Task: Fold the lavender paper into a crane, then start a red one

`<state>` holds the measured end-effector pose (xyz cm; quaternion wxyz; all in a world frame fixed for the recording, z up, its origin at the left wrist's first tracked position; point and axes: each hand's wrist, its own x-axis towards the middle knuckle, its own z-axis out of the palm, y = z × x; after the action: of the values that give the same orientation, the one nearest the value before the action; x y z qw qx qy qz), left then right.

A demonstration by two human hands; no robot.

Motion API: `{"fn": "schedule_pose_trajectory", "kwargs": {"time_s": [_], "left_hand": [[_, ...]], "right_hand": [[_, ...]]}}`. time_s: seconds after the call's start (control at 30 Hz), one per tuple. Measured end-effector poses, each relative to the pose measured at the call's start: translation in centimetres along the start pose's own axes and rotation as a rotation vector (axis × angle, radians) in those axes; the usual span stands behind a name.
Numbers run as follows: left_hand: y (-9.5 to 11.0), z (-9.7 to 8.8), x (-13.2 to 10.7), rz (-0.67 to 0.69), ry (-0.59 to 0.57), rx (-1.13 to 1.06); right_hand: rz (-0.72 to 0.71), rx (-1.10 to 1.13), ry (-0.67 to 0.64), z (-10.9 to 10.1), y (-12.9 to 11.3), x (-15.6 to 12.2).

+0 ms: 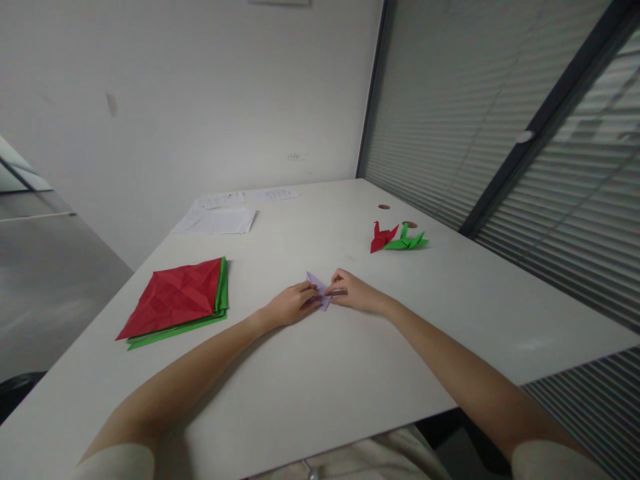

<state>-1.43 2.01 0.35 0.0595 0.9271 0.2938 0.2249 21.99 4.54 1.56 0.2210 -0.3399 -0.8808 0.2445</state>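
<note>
A small folded piece of purple origami paper (315, 280) lies on the white table (320, 373) between my two hands. From the left, my left hand (294, 303) has its bent fingers on the paper, pressing it against the tabletop. My right hand (353, 291) pinches the paper's right side between thumb and fingers. Part of the paper is hidden under the fingers, so its exact folds cannot be made out.
A stack of red and green paper sheets (180, 293) lies to the left. A red paper crane (383, 237) and a green paper crane (407, 240) stand at the back right. Printed papers (220, 220) lie at the back left. Window blinds (550, 200) border the right side.
</note>
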Motion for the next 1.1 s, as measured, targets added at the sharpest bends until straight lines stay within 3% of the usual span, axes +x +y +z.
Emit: {"fn": "schedule_pose_trajectory", "kwargs": {"time_s": [0.27,0.47,0.7,0.87,1.1], "left_hand": [[-0.4,0.0,0.0,0.052,-0.048,0.164],[-0.3,-0.2,0.1,0.146,-0.1,0.242],[-0.2,-0.3,-0.1,0.03,-0.017,0.14],[0.0,-0.9,0.1,0.142,-0.102,0.049],[0.3,-1.4,-0.3,0.148,-0.206,0.013]], "right_hand": [[-0.162,-0.134,-0.027,0.2,1.1,0.4],[-0.206,-0.15,-0.025,0.2,0.4,0.4],[-0.241,-0.184,0.006,0.8,0.7,0.7],[-0.189,-0.129,-0.003,0.4,1.5,0.6],[0.039,-0.153,0.055,0.5,2.0,0.4]]}}
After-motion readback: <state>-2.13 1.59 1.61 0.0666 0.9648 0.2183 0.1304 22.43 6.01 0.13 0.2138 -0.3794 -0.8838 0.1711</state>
